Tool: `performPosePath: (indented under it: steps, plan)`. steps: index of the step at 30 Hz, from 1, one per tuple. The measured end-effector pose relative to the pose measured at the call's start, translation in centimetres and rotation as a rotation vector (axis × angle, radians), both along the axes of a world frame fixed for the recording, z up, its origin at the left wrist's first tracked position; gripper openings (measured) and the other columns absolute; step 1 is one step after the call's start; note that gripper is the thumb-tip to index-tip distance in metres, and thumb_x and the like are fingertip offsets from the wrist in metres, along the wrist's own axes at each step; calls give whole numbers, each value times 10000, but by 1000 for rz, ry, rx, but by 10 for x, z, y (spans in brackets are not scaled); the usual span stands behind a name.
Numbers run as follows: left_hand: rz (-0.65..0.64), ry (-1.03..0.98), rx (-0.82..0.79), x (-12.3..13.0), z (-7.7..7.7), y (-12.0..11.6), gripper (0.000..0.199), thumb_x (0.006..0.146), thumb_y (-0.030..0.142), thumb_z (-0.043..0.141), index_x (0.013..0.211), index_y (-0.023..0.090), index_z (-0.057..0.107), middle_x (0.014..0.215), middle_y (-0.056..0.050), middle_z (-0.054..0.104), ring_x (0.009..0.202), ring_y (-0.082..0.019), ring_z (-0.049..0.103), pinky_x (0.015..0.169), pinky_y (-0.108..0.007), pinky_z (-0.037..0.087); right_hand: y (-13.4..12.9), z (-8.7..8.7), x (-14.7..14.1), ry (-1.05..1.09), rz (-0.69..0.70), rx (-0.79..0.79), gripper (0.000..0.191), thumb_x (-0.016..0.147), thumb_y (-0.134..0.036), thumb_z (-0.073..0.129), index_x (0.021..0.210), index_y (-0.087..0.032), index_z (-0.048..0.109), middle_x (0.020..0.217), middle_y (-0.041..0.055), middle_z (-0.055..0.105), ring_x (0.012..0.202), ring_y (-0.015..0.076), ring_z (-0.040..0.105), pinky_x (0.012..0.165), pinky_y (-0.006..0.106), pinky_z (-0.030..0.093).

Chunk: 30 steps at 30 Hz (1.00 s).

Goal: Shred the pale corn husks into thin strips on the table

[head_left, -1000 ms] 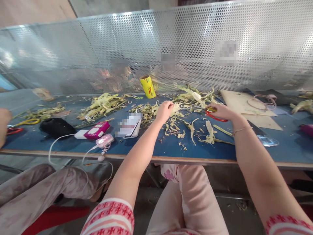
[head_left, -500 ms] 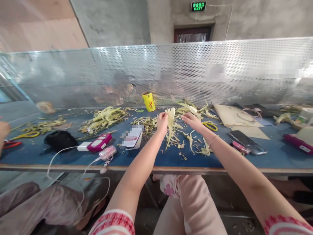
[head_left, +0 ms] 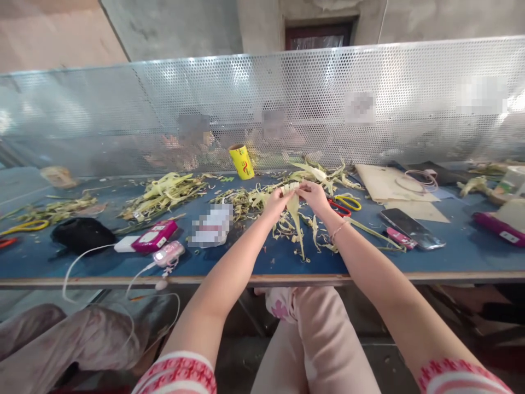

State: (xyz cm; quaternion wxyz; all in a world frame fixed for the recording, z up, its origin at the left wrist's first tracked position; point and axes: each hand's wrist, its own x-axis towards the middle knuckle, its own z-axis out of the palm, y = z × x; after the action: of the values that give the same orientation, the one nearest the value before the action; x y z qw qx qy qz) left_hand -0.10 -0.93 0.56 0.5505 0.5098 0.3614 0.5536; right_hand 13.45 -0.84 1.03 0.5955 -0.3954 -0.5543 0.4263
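My left hand [head_left: 276,202] and my right hand [head_left: 313,196] are close together over the middle of the table, both closed on one pale yellow-green corn husk [head_left: 294,212]. Its upper edge, cut into short strips, lies across between my fingertips. The tapered lower end hangs down toward the table. Husk scraps [head_left: 289,232] are scattered just below my hands. Scissors [head_left: 348,203] with yellow and red handles lie beside my right wrist. The fingertips are partly hidden by the husk and each other.
Husk piles [head_left: 166,192] lie left and behind on the blue table [head_left: 262,264]. A yellow tube [head_left: 241,162] stands before the perforated metal screen [head_left: 262,98]. Phones [head_left: 412,229], a purple box [head_left: 155,236], cables and a black pouch [head_left: 83,237] lie around. Another person's legs show at lower left.
My right hand has moved left and gripped the husk beside my left hand. The husk's slit top edge has turned from upright to sideways. The view has tilted slightly downward.
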Motion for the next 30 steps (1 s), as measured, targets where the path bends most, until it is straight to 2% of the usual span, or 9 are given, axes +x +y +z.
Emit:
performPosePath:
  steps: [3, 9, 15, 20, 25, 30]
  plan:
    - [40, 0, -30, -3, -1, 2, 168, 747, 269, 729, 846, 161, 647, 731, -22, 676, 613, -135, 623, 599, -255, 489, -1, 1, -4, -13, 1, -16, 413, 498, -495, 823, 704, -215, 600, 689, 0, 639, 669, 170, 618, 684, 346, 564]
    - [63, 59, 27, -6, 0, 3, 147, 761, 278, 719, 785, 163, 632, 665, -3, 626, 549, -115, 581, 531, -231, 458, -3, -2, -5, -62, -35, 6, 372, 533, -497, 794, 669, -202, 611, 689, -6, 628, 661, 145, 597, 692, 324, 552]
    - [88, 96, 31, -7, -2, 6, 145, 745, 259, 727, 805, 158, 642, 664, -1, 633, 562, -120, 592, 562, -238, 463, -1, -4, -7, -78, -55, 22, 386, 508, -476, 803, 703, -200, 616, 664, -10, 619, 637, 139, 585, 693, 322, 544]
    - [117, 88, 71, -8, -4, 9, 166, 704, 255, 766, 784, 160, 655, 626, 5, 626, 591, -137, 612, 618, -257, 484, 1, -7, -8, -93, -59, 63, 338, 557, -457, 758, 712, -205, 592, 669, -15, 596, 627, 131, 568, 677, 314, 531]
    - [108, 4, -11, -4, -3, 6, 83, 742, 212, 702, 729, 170, 631, 598, 7, 624, 562, -138, 600, 604, -267, 475, 2, -11, -8, -103, -40, 112, 310, 606, -467, 710, 699, -208, 567, 624, -32, 530, 588, 110, 497, 626, 283, 482]
    - [94, -119, -110, -1, 2, 2, 111, 758, 145, 649, 665, 165, 592, 567, 9, 610, 534, -126, 584, 605, -265, 457, 4, -13, -8, -132, -47, 137, 331, 601, -488, 722, 698, -209, 573, 635, -24, 537, 606, 121, 492, 633, 287, 449]
